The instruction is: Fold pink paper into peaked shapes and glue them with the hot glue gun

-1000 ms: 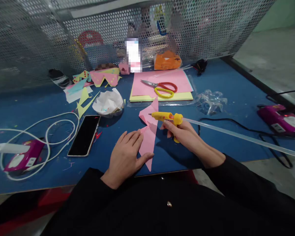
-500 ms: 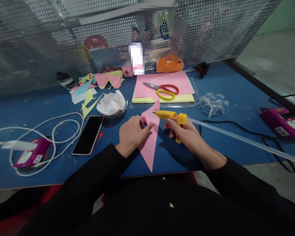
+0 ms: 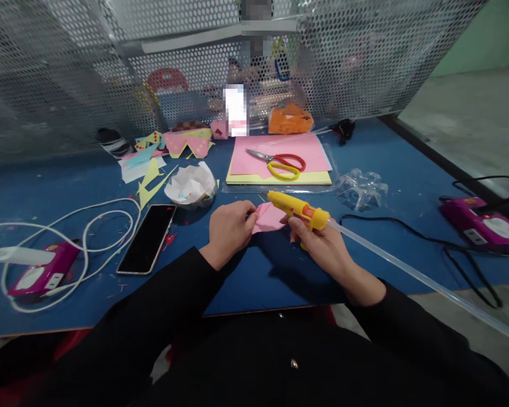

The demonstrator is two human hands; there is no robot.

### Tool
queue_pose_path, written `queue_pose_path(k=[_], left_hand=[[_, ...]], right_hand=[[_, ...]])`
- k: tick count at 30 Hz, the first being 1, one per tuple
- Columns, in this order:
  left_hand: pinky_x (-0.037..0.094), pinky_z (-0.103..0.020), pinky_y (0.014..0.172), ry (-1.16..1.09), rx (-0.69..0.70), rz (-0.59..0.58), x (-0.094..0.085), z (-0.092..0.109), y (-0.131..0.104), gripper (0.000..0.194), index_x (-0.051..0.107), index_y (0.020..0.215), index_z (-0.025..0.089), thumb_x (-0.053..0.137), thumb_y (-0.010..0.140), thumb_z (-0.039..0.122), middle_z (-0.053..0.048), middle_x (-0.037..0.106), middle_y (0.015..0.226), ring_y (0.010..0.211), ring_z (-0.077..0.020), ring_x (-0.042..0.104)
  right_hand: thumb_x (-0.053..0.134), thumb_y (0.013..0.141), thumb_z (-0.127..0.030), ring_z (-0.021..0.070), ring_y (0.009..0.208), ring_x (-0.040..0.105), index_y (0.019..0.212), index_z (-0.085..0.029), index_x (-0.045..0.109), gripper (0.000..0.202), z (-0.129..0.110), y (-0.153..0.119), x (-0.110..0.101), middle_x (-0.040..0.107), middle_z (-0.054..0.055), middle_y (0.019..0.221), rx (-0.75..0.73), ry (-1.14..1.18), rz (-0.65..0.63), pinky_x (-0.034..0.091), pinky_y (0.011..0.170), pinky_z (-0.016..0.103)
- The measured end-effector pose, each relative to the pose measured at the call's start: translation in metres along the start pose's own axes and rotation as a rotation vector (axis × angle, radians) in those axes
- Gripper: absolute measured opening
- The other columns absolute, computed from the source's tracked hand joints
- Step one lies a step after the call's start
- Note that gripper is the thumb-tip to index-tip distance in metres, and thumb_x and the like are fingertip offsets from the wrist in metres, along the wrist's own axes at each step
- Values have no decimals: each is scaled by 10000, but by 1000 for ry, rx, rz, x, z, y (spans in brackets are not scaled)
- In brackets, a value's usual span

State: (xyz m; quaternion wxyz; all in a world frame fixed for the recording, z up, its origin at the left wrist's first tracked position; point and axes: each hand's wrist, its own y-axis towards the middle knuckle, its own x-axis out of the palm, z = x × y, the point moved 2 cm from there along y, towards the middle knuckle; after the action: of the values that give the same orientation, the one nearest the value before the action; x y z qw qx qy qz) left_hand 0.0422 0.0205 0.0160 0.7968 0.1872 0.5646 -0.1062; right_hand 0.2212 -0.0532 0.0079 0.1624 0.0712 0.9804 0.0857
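A piece of pink paper is held up between my hands, over the blue table. My left hand pinches its left edge with thumb and fingers. In my right hand is a yellow glue gun, its nozzle pointing left above the paper's far edge. A long clear glue stick sticks out of its back toward the lower right. The right fingertips meet the paper's right edge; whether they grip it, I cannot make out.
Scissors lie on stacked coloured paper. A phone, a bowl lined with white paper and a purple power strip with white cable are at left. Another purple power strip is at right. A perforated metal screen stands behind.
The pink paper has turned from a long upright shape to a short piece lying crosswise between my hands. The glue gun stays above it, in my right hand.
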Motion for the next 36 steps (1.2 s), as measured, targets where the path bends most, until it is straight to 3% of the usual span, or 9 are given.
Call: queue_pose_path(k=[5, 8, 11, 15, 20, 25, 28, 36], left_hand=[[433, -328, 751, -160, 72, -15, 9, -4, 0, 137, 758, 825, 254, 636, 862, 304, -3, 772, 861, 830, -199, 668], [459, -306, 717, -267, 15, -2, 15, -10, 0, 158, 758, 788, 250, 616, 852, 277, 9, 775, 866, 822, -180, 673], [477, -302, 718, -348, -33, -11, 19, -15, 1, 158, 754, 756, 251, 615, 831, 262, 22, 772, 857, 816, -174, 671], [474, -332, 775, -395, -52, -32, 19, -14, 2, 156, 741, 695, 261, 627, 796, 229, 32, 766, 866, 837, -181, 649], [463, -369, 819, -412, -73, -52, 16, -11, 2, 163, 728, 682, 263, 626, 799, 217, 25, 764, 894, 863, -195, 633], [454, -379, 834, -419, -87, -71, 16, -12, 2, 184, 719, 651, 258, 639, 805, 195, 21, 758, 907, 890, -200, 621], [449, -373, 825, -423, -92, -70, 16, -12, 2, 186, 722, 653, 253, 647, 804, 173, 23, 756, 899, 879, -194, 618], [452, -373, 828, -424, -95, -83, 15, -11, 3, 195, 734, 660, 254, 643, 814, 176, 18, 760, 896, 883, -199, 625]], right_hand=[[546, 907, -575, 143, 623, 555, 849, -211, 663, 386, -1, 1, 3, 619, 5, 693, -93, -70, 3, 454, 602, 303], [538, 905, -566, 151, 608, 552, 715, -221, 618, 401, 2, -2, 4, 611, 8, 659, -12, -183, 37, 448, 582, 311], [535, 910, -545, 153, 597, 563, 707, -221, 627, 394, 5, -9, 4, 629, 14, 661, 64, -236, 63, 450, 564, 308], [529, 925, -540, 183, 692, 625, 955, -218, 717, 374, 5, -19, 6, 687, 35, 762, 74, -231, 12, 505, 636, 328], [502, 959, -515, 208, 738, 656, 1210, -301, 697, 383, 6, -21, 8, 694, 33, 785, 102, -204, -68, 543, 668, 348], [517, 952, -536, 191, 661, 621, 1100, -277, 717, 360, 7, -24, 9, 661, 24, 728, 112, -248, -60, 524, 638, 342], [531, 944, -543, 195, 714, 637, 1003, -236, 712, 361, 8, -26, 10, 690, 43, 806, 119, -289, -59, 521, 690, 354], [508, 959, -536, 212, 866, 675, 1077, -235, 710, 381, 7, -29, 10, 732, 65, 987, 128, -332, -64, 513, 816, 368]])
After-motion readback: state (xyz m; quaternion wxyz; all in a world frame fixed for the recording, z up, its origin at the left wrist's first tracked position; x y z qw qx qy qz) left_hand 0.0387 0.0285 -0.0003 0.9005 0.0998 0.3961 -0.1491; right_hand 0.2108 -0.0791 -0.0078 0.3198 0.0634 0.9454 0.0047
